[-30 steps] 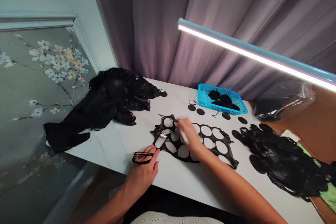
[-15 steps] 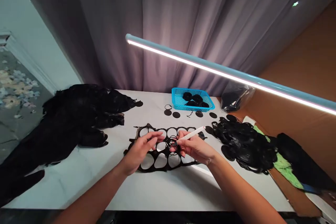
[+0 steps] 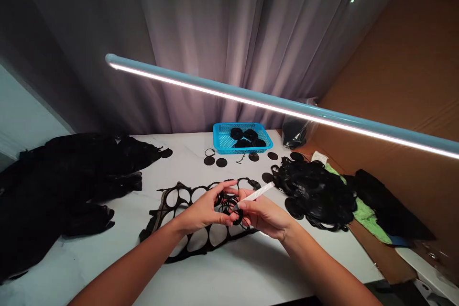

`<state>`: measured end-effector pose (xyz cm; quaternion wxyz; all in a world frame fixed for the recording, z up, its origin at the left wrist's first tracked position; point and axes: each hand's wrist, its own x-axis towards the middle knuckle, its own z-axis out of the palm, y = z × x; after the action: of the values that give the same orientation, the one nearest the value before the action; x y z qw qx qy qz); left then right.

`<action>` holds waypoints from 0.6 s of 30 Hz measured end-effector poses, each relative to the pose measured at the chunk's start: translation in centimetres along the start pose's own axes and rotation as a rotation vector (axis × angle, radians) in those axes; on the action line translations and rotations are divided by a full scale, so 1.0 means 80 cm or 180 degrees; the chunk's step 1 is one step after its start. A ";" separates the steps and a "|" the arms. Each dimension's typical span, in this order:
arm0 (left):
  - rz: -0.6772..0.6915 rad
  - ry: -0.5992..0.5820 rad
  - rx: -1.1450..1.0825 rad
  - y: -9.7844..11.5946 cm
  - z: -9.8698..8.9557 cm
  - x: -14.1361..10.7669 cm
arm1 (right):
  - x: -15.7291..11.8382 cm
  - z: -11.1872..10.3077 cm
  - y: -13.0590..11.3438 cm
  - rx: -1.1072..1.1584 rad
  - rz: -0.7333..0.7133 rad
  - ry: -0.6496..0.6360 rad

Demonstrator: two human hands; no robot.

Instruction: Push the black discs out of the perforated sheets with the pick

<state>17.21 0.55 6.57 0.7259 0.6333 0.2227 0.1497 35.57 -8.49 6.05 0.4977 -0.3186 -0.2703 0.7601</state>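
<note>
My right hand (image 3: 267, 215) is closed on a slim white pen-shaped tool (image 3: 258, 192), its dark tip pointing down to the left. A loose bunch of thin black rings (image 3: 231, 204) also hangs in its fingers. Beside the bunch is my left hand (image 3: 206, 208), thumb and fingers apart around its left side; whether they press on it I cannot tell. Beneath both hands a black cut-out sheet (image 3: 195, 251) with rows of round holes lies on the white table (image 3: 229, 279). The hands hide part of the sheet.
A blue basket (image 3: 219, 146) with black round pieces stands at the back. Black discs (image 3: 221, 162) lie before it. Black fabric (image 3: 64, 177) is heaped on the left, a pile of black strips (image 3: 319, 191) on the right. A lamp tube (image 3: 251, 97) crosses above.
My view has swung to the right, so everything sits further left. My left hand has come in to the bunch of black rings. The right hand keeps hold of the white tool and rings.
</note>
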 end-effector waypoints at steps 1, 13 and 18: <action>-0.0063 -0.0083 -0.0084 0.003 0.002 0.003 | 0.000 -0.003 -0.001 0.0020 -0.0005 -0.0024; -0.0391 0.0553 -0.1292 0.003 0.006 0.021 | 0.019 -0.036 0.008 0.0701 -0.0267 0.0586; -0.0441 0.0565 -0.1261 -0.004 0.010 0.024 | 0.021 -0.037 0.011 0.0919 -0.0258 0.0663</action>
<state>19.23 0.74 6.06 0.8222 0.4459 0.2948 0.1954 36.77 -6.94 3.14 0.5939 -0.3096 -0.1180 0.7332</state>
